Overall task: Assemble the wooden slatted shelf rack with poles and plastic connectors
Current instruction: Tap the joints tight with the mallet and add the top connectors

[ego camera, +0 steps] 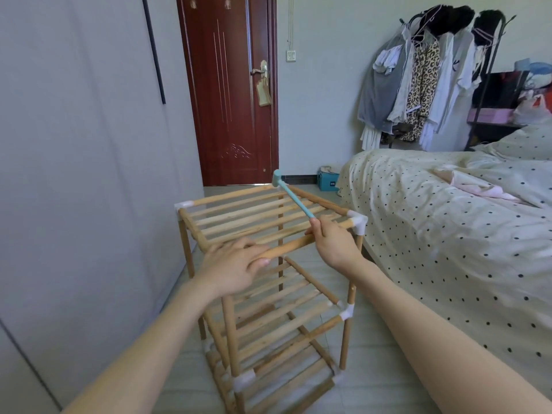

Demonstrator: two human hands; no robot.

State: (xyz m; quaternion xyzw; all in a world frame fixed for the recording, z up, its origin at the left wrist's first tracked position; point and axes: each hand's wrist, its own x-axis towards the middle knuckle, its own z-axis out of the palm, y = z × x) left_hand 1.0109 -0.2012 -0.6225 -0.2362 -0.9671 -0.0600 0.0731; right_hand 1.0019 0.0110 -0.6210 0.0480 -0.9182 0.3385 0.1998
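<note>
At centre frame we see the three-tier wooden slatted shelf rack [268,282] standing upright on the pale tiled floor [382,339], between the grey wall panel [74,144] at left and the cream bed with dark polka dots [448,234] at right. White plastic connectors [358,223] join its round poles at the corners. Behind it, at upper centre, we note the dark red door [233,91]; at upper right, a rack of hanging clothes [424,79]. Our left hand [236,264] rests on the near left corner of the top tier, thumb curled under the front pole [301,242]. Our right hand [331,239] grasps the handle of a small light-blue mallet [291,194], whose head sits above the far rail.
</note>
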